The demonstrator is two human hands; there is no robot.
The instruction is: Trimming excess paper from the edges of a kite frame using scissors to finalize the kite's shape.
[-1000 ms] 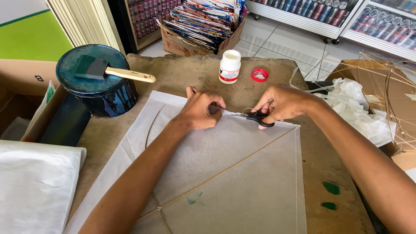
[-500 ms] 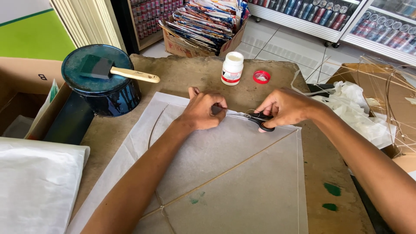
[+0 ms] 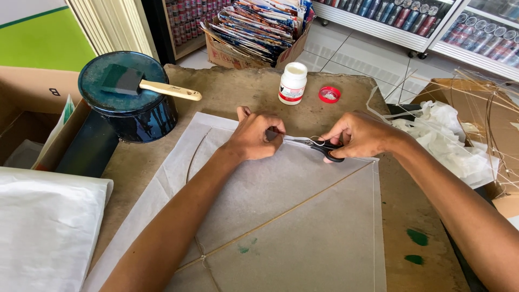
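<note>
White tissue paper [image 3: 281,216] lies flat on the desk [image 3: 243,92] under both hands, over thin kite sticks. Left hand [image 3: 257,135] pinches the paper's edge taut so it cuts cleanly; right hand [image 3: 359,135] grips small black scissors [image 3: 319,146], blades pointing toward it. A glue bottle [image 3: 293,83] stands uncapped just beyond.
</note>
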